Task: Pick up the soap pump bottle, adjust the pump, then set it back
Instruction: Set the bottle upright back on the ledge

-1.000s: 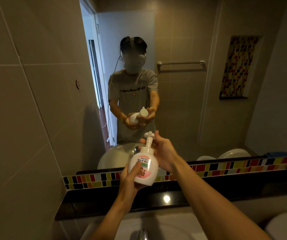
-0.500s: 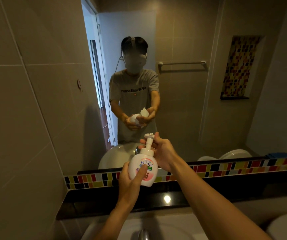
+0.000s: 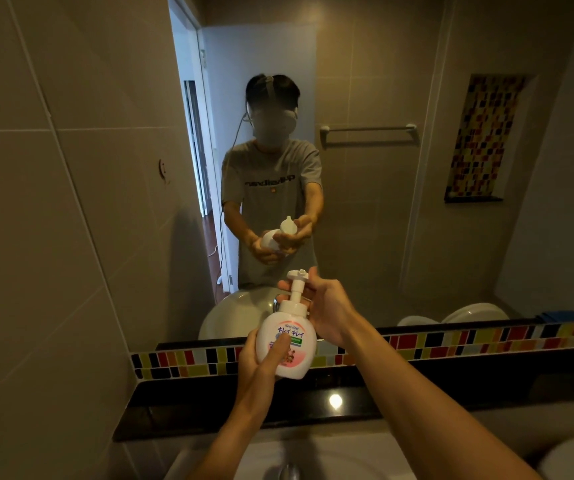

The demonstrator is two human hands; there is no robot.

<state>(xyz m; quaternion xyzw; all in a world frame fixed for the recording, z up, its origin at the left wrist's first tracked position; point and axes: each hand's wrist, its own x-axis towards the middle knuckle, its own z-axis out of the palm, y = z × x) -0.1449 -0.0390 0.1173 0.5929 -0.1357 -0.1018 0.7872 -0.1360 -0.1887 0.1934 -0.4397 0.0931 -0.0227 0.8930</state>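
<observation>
The scene is taken up mostly by a large mirror [image 3: 365, 168], in which the person and the same grip are seen reflected from the far side, so the hold on the bottle can be checked from two directions. Below the mirror a dark bench [image 3: 417, 393] runs along the wall, bordered by a strip of coloured mosaic tiles [image 3: 451, 341], and a white basin [image 3: 330, 459] is partly seen at the lower edge. The soap pump bottle [image 3: 287, 344] is held in the air above the bench, upright, clear of any surface, probably so that the pump can be turned freely without the base dragging. The round body is gripped by the left hand [image 3: 256, 368], closed around the lower left side with the thumb laid across the label; this hand seems to serve as the anchor. The right hand [image 3: 327, 310] is placed behind the neck, its fingers curled around the stem just under the pump head [image 3: 297, 274], which is raised and points to the right. It is judged that the pump is being adjusted now, and the setting back is not yet done.
</observation>
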